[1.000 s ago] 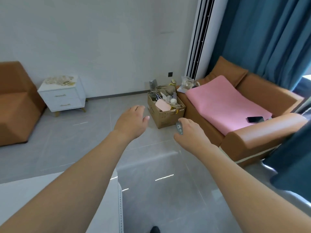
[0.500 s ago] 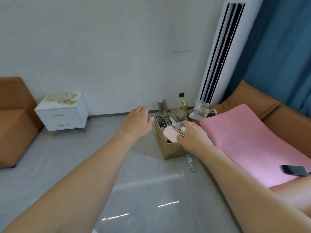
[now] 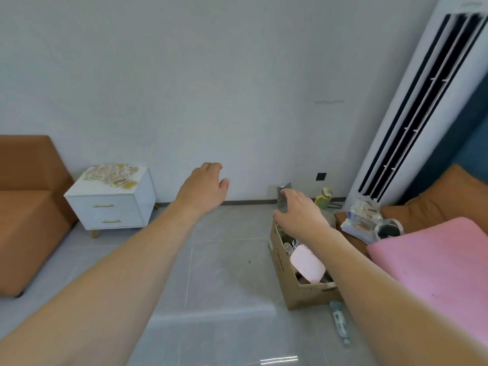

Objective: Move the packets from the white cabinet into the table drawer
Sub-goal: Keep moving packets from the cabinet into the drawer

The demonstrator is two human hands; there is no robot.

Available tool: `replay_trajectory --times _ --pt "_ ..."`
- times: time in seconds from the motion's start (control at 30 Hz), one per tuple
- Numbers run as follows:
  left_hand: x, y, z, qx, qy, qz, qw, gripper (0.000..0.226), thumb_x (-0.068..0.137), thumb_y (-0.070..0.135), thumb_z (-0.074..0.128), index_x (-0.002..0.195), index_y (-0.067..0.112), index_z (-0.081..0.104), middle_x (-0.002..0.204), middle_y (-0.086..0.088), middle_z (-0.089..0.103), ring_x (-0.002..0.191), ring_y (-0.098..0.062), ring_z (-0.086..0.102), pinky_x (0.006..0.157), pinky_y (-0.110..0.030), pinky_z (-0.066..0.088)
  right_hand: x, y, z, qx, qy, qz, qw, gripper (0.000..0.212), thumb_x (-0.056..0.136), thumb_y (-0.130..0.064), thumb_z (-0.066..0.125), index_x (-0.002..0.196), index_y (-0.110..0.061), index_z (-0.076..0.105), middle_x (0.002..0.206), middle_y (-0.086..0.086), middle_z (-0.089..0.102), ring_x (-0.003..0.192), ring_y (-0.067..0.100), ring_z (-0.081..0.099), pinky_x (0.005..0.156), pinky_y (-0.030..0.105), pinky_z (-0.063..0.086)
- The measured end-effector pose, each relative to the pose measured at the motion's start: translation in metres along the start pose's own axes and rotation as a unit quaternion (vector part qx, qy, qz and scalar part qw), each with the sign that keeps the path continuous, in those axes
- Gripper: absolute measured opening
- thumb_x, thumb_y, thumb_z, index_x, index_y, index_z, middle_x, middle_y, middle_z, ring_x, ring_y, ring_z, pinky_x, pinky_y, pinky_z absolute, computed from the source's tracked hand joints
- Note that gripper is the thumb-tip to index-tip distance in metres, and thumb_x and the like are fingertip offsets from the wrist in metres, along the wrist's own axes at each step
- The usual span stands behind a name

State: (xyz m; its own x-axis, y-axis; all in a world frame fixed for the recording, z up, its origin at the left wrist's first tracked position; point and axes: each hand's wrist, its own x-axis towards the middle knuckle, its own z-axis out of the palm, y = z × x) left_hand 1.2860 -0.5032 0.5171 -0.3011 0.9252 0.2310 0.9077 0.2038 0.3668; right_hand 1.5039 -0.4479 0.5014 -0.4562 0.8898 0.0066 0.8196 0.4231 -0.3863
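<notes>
Both arms have swung toward the wall since a moment ago. Left hand [image 3: 203,186] hangs slack and empty; right hand [image 3: 298,212] pinches a grey wrapper [image 3: 283,198] (contents unreadable). Packets [image 3: 112,174] lie atop the white cabinet [image 3: 113,207].

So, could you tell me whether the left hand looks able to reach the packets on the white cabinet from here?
Probably not yet. The left hand is open and stretched out, but the packets on the white cabinet lie across open floor; nothing blocks the way.

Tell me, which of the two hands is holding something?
The right hand, over the cardboard box: it pinches a small grey packet. The left hand hangs open, holding nothing.
</notes>
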Motion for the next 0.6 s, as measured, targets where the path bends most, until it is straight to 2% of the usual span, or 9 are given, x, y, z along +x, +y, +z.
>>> replay_trajectory --times 0.2,0.33,0.6 --pt "0.124 -0.078 -0.006 -0.001 -0.026 0.010 1.000 0.048 0.102 0.032 0.040 0.144 0.010 0.037 0.147 -0.009 0.040 0.131 -0.027 0.041 0.102 -0.037 0.039 0.130 -0.052 0.017 0.004 0.002 0.022 1.000 0.055 0.090 -0.031 0.052 0.140 -0.013 0.039 0.133 0.009 0.051 0.117 0.027 0.050 0.098 0.040 0.044" --pt "0.196 -0.118 0.000 -0.006 -0.044 0.010 0.999 0.048 0.102 0.032 0.040 0.145 0.011 0.036 0.147 -0.008 0.041 0.131 -0.027 0.041 0.101 -0.037 0.039 0.208 -0.071 0.028 -0.002 0.008 0.038 0.999 0.059 0.092 -0.031 0.051 0.146 -0.014 0.034 0.140 0.007 0.047 0.125 0.026 0.047 0.100 0.037 0.039" --pt "0.335 -0.217 0.011 0.019 -0.050 0.003 0.999 0.048 0.102 0.032 0.040 0.145 0.011 0.037 0.148 -0.009 0.041 0.131 -0.028 0.042 0.103 -0.041 0.041 0.374 -0.121 0.070 0.042 -0.004 0.037 0.998 0.061 0.094 -0.030 0.051 0.148 -0.013 0.031 0.150 0.007 0.038 0.134 0.027 0.039 0.109 0.041 0.037"
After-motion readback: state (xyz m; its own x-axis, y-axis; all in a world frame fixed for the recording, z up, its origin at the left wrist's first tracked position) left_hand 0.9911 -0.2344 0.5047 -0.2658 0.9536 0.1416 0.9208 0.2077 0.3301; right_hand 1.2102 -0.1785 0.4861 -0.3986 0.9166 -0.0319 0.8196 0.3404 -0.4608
